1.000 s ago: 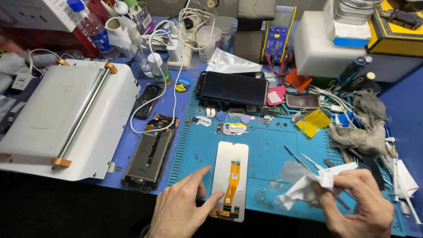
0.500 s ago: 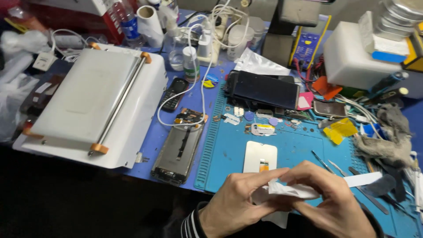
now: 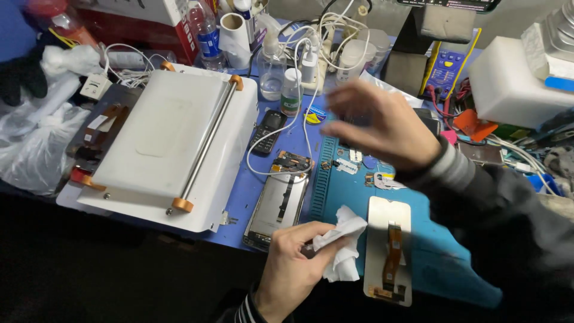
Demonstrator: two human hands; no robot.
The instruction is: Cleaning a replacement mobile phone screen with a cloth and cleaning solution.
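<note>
Tissue [image 3: 341, 248], white and crumpled, sits pinched in the left hand [image 3: 293, 269] low over the blue mat [image 3: 454, 263], just left of a white phone screen [image 3: 388, 251] lying face down with its orange flex cable up. Right hand [image 3: 382, 122] hovers blurred above the desk [image 3: 251, 191], fingers spread and empty. An opened phone [image 3: 278, 200] lies near the white machine [image 3: 170, 146].

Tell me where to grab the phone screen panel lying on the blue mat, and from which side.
Probably pinch the screen panel by its long side edges, coming from above. It lies flat with its orange ribbon cable facing up along the middle, so avoid pressing there.
</note>
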